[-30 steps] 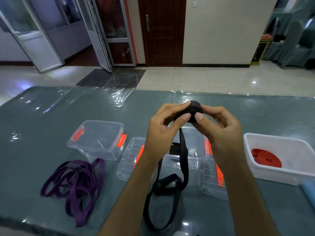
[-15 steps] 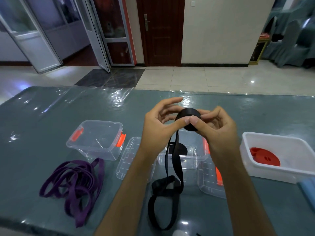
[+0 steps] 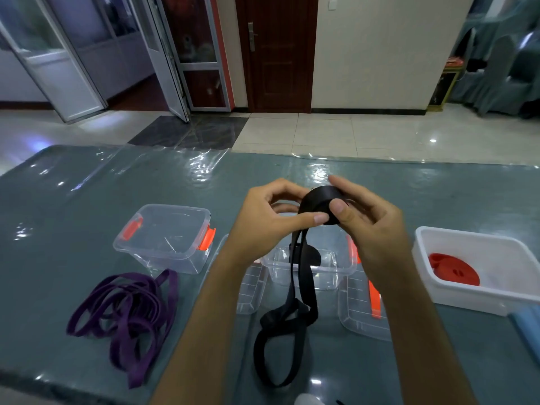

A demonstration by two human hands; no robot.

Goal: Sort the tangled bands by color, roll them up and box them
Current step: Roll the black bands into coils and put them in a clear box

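Observation:
Both hands hold a partly rolled black band (image 3: 320, 204) above the table. My left hand (image 3: 268, 217) pinches the roll with thumb and curled fingers, and my right hand (image 3: 365, 217) grips it from the right, thumb on its face. The band's loose tail (image 3: 287, 320) hangs down and loops on the table. Another black roll (image 3: 311, 256) lies in the clear box (image 3: 336, 268) under my hands. A tangled purple band (image 3: 128, 314) lies at the front left. A red roll (image 3: 454, 271) sits in the white tub (image 3: 479, 296) on the right.
A second clear box (image 3: 163, 238) with orange latches stands at the left with nothing in it. Two clear lids (image 3: 251, 290) (image 3: 362, 314) lie flat beside the middle box. A blue object (image 3: 526, 323) shows at the right edge. Shiny plastic film covers the grey table (image 3: 87, 206).
The roll has turned between my fingers and taken up a little more band; the loose tail on the table has shortened slightly. Both hands stay at the same height.

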